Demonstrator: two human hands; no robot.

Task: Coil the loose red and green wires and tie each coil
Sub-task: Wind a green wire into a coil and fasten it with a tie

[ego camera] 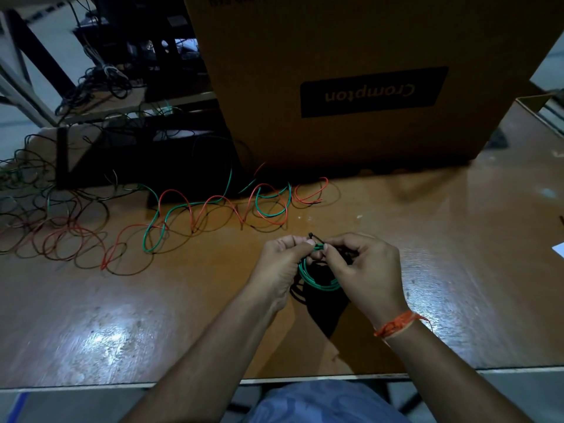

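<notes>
Near the bench's front edge, pinching green coil [317,277] with left hand [282,264] and tie [316,238] with right hand [363,270]: best cinched snug, loops bunched.

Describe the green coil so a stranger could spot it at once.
Start at the big cardboard box at the back of the brown table, then come toward the near edge to the two hands. The green coil hangs between the left hand and right hand, pinched at its top. Unlike the loose wires sprawled left, it is a small neat loop.
</notes>
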